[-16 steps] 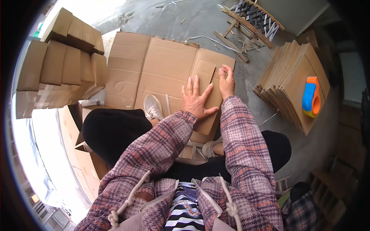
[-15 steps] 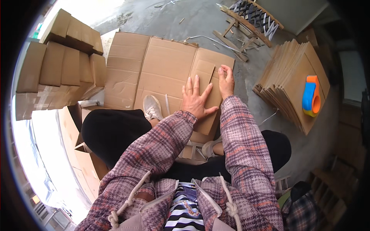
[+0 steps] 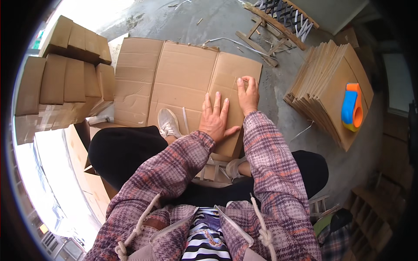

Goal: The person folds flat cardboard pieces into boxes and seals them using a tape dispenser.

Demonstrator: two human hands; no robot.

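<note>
Creased brown cardboard sheet (image 3: 180,80): I see it lying flat on the grey concrete floor (image 3: 150,21), in front of my crossed legs. Two long folds part it into three panels; the left one is wrinkled, the top edge looks torn near the second fold, and the surface is matte and plain.
Smaller flat tan cardboard piece (image 3: 227,147): on the right panel, under my left hand, its lower edge straight; I can't make out its upper outline.
Left hand (image 3: 213,123): grip released, palm down, fingers spread on the cardboard.
Right hand (image 3: 248,95): fingers curled, thumb and forefinger close together over the right panel; I cannot tell whether the grip holds anything.
Pale laced shoe (image 3: 168,123): overlaps the sheet's lower part, beside a thin white strip (image 3: 185,120).
Right side: an orange-and-blue plastic tape dispenser (image 3: 348,111) rests on a stack of flat brown cardboard (image 3: 314,82).
</note>
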